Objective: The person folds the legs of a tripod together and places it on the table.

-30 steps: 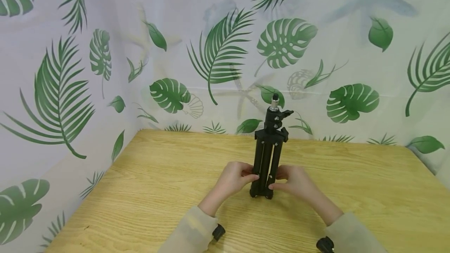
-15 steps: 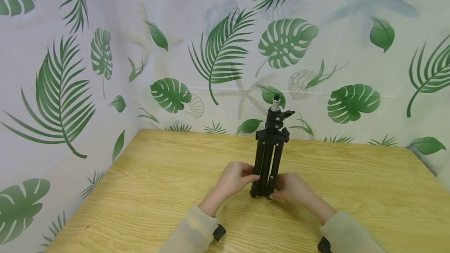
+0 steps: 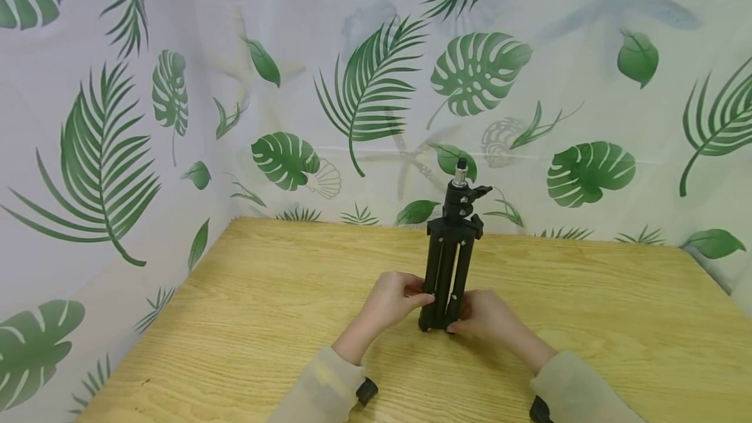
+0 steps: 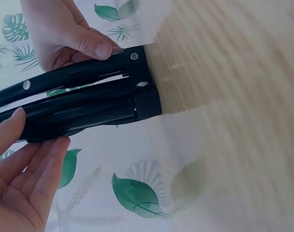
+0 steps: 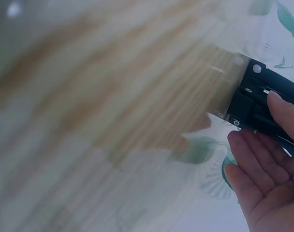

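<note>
A folded black light stand [image 3: 449, 247] with a silver spigot on top stands nearly upright on the table, leaning slightly right. My left hand [image 3: 392, 297] grips its legs low down from the left, thumb in front. In the left wrist view, the left hand [image 4: 28, 183] has its thumb and fingers on opposite sides of the legs. My right hand [image 3: 486, 314] pinches the lower end of the right leg, close to the foot. The right hand [image 5: 270, 179] in the right wrist view has its thumb over the leg and its fingers underneath, partly cut off by the frame.
The wood-grain table [image 3: 282, 292] spreads around the stand on all sides. A white curtain [image 3: 587, 96] printed with green leaves hangs behind and to the left. Black straps [image 3: 367, 391] sit at both wrists, beside the pale sleeves [image 3: 320, 387].
My right hand has slid down the stand's right leg to its foot, then stayed there. The left hand keeps its grip, and the stand has barely moved.
</note>
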Demonstrator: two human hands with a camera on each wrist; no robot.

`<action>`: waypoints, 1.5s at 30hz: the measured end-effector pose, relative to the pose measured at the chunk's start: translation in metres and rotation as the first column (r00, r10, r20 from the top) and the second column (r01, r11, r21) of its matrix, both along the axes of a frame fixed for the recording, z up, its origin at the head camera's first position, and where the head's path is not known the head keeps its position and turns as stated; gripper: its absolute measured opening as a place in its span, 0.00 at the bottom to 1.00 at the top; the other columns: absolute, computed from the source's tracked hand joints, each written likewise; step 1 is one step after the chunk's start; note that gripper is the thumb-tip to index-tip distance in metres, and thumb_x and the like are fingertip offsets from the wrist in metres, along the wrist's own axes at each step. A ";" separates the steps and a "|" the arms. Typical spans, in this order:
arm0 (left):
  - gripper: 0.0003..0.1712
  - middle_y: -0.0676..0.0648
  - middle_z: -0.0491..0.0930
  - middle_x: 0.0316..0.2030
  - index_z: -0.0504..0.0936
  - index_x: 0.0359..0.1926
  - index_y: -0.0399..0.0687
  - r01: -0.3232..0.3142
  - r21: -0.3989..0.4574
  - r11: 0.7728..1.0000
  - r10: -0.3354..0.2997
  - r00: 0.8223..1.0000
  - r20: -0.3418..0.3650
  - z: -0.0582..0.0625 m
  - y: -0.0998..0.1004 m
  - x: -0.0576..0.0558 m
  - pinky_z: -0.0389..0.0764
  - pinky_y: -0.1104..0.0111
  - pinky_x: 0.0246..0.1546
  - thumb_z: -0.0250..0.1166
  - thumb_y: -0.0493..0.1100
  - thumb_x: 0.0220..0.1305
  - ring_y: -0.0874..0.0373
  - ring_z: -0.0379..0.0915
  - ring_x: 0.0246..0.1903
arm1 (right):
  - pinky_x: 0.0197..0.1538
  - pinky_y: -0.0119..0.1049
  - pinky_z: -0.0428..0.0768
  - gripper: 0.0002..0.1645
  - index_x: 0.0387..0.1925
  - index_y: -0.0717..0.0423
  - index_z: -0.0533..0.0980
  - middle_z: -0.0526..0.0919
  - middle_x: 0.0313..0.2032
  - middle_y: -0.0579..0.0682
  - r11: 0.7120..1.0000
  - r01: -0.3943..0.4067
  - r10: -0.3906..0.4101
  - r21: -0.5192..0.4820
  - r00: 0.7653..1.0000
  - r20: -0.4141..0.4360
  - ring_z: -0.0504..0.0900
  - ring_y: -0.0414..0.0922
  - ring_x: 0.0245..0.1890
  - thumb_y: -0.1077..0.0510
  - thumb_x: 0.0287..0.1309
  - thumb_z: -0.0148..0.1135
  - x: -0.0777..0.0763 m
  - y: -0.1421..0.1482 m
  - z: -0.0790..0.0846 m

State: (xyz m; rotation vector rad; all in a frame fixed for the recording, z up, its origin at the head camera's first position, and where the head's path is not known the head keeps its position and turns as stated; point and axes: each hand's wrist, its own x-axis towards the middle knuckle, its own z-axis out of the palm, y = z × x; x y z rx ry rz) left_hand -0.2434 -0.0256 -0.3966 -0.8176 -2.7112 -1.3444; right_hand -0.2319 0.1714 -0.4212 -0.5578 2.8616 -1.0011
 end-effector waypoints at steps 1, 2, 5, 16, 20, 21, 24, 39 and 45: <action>0.13 0.49 0.81 0.29 0.82 0.37 0.39 -0.001 0.005 1.000 0.001 1.000 0.002 0.000 -0.001 0.000 0.73 0.76 0.27 0.65 0.43 0.53 0.65 0.75 0.26 | 0.24 0.32 0.73 0.15 0.28 0.62 0.77 0.79 0.20 0.46 1.000 -0.002 0.002 -0.003 1.000 0.001 0.76 0.38 0.20 0.59 0.36 0.72 0.000 0.000 0.000; 0.13 0.49 0.81 0.29 0.82 0.37 0.39 -0.005 0.010 1.000 0.005 1.000 0.002 0.000 -0.001 0.000 0.73 0.76 0.27 0.65 0.44 0.53 0.65 0.76 0.27 | 0.23 0.32 0.73 0.15 0.28 0.62 0.77 0.79 0.20 0.46 1.000 -0.002 0.002 -0.002 1.000 0.002 0.75 0.38 0.20 0.59 0.37 0.72 0.000 0.000 0.000; 0.18 0.47 0.81 0.32 0.82 0.39 0.38 -0.017 0.034 0.999 0.018 1.000 -0.005 0.004 -0.006 -0.001 0.74 0.75 0.28 0.65 0.47 0.52 0.64 0.76 0.29 | 0.23 0.32 0.73 0.15 0.27 0.61 0.77 0.78 0.20 0.45 1.000 0.005 -0.005 0.000 1.000 0.010 0.75 0.38 0.19 0.57 0.37 0.72 0.001 -0.002 0.000; 0.17 0.45 0.80 0.37 0.81 0.41 0.40 -0.061 0.231 0.971 0.092 0.988 -0.127 0.059 -0.015 0.000 0.75 0.74 0.32 0.63 0.47 0.55 0.61 0.77 0.32 | 0.23 0.33 0.72 0.14 0.24 0.60 0.76 0.78 0.18 0.45 1.000 0.027 -0.027 -0.001 1.000 0.017 0.74 0.38 0.18 0.56 0.36 0.72 0.001 -0.002 0.001; 0.15 0.45 0.81 0.37 0.81 0.40 0.40 -0.041 0.293 0.955 0.109 0.970 -0.219 0.085 -0.011 -0.001 0.75 0.76 0.33 0.63 0.44 0.55 0.61 0.77 0.34 | 0.23 0.33 0.72 0.14 0.24 0.59 0.76 0.77 0.18 0.44 0.999 0.042 -0.043 0.016 0.999 0.030 0.74 0.37 0.18 0.56 0.37 0.72 0.001 -0.003 0.000; 0.15 0.45 0.80 0.37 0.81 0.40 0.40 -0.035 0.305 0.952 0.111 0.965 -0.238 0.092 -0.009 -0.001 0.75 0.76 0.33 0.63 0.44 0.55 0.61 0.76 0.35 | 0.23 0.33 0.73 0.14 0.24 0.59 0.76 0.77 0.18 0.44 0.999 0.044 -0.045 0.017 0.998 0.033 0.74 0.37 0.18 0.56 0.37 0.72 0.001 -0.004 0.000; 0.15 0.44 0.80 0.38 0.80 0.42 0.38 0.004 0.346 0.938 0.102 0.952 -0.287 0.108 0.000 -0.004 0.75 0.76 0.33 0.63 0.43 0.55 0.60 0.76 0.36 | 0.23 0.33 0.73 0.14 0.24 0.59 0.76 0.78 0.19 0.44 0.999 0.048 -0.049 0.015 0.998 0.033 0.74 0.37 0.19 0.56 0.37 0.72 0.001 -0.004 0.000; 0.15 0.43 0.79 0.37 0.77 0.44 0.36 0.085 0.458 0.885 0.061 0.954 -0.293 0.145 0.038 -0.014 0.74 0.77 0.35 0.62 0.38 0.56 0.62 0.75 0.37 | 0.22 0.32 0.72 0.13 0.22 0.58 0.76 0.77 0.16 0.43 0.999 0.037 -0.037 0.025 0.999 -0.012 0.73 0.37 0.17 0.56 0.35 0.72 -0.001 -0.002 -0.004; 0.13 0.42 0.79 0.35 0.77 0.43 0.34 0.072 0.458 0.886 0.079 0.950 -0.301 0.149 0.040 -0.013 0.74 0.78 0.34 0.62 0.36 0.55 0.60 0.76 0.36 | 0.22 0.32 0.72 0.13 0.21 0.57 0.76 0.77 0.16 0.42 1.000 0.025 -0.024 0.015 0.999 -0.026 0.73 0.37 0.16 0.56 0.35 0.72 -0.002 0.000 -0.005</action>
